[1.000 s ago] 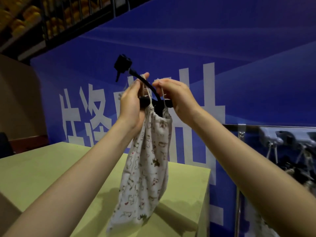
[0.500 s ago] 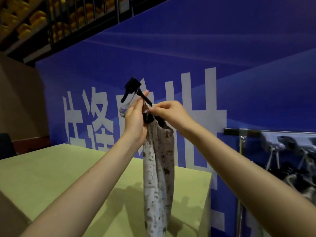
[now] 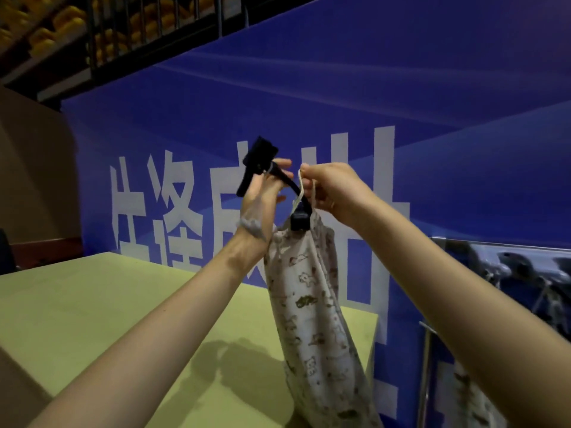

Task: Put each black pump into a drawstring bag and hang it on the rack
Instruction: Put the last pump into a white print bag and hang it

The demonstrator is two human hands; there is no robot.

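Note:
A white drawstring bag with small printed figures hangs in the air in front of me. A black pump sticks up and to the left out of the bag's gathered mouth, and most of its body is hidden inside. My left hand grips the pump's black stem just above the bag. My right hand pinches the white drawstring loop and holds it up to the right of the stem.
A yellow-green table lies below the bag. A metal rack at the right edge carries hooks with dark items and a hanging patterned bag. A blue banner with white characters fills the background.
The bag's mouth has been drawn tighter around the pump. My right hand now holds the drawstring loop higher, and the bag has swung slightly to the right.

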